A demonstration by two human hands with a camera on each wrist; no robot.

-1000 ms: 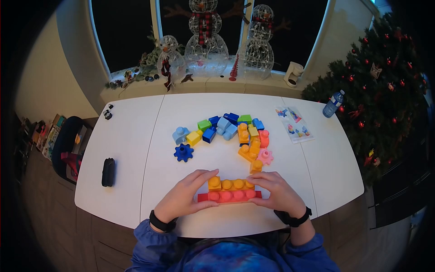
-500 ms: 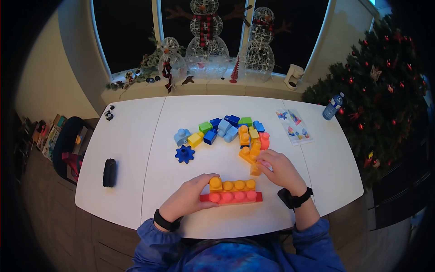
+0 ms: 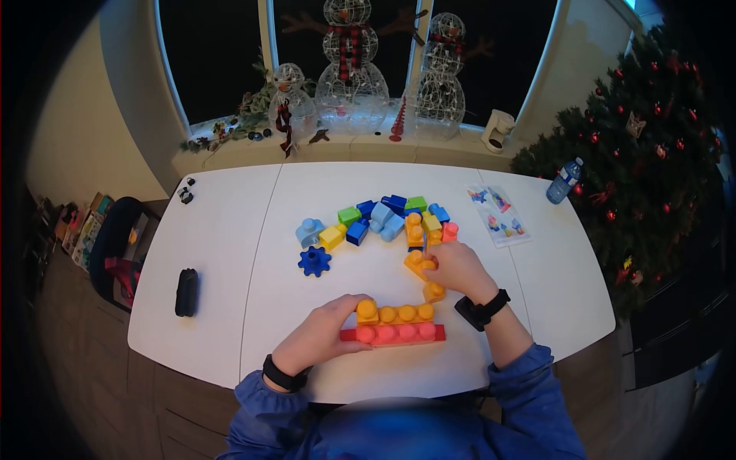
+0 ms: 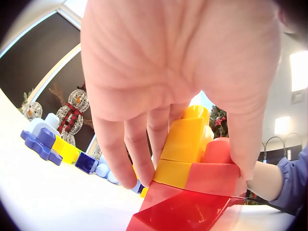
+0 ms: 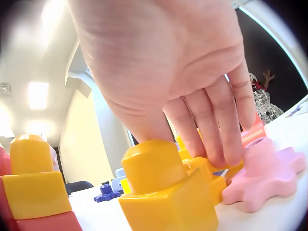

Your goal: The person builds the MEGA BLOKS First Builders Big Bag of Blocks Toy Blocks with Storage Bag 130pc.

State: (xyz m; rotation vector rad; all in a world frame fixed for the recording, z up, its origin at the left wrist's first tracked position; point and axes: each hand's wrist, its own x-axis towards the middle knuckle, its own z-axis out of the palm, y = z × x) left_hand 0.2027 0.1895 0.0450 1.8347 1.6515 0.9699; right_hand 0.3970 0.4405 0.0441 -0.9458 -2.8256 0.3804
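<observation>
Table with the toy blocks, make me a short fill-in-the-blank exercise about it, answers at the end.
The block stack is held by the person's ____ hand.
In the right wrist view, the gear-shaped piece nearest the right hand is ____.
The bottle stands near the far ____ corner of the table.
Missing words: left; pink; right.

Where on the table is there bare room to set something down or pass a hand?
Bare table shows between the black case and blue gear, between that gear and the held brick stack, and below the leaflet, right of the right hand. The arc of loose bricks is crowded, especially around the right fingertips.
</observation>
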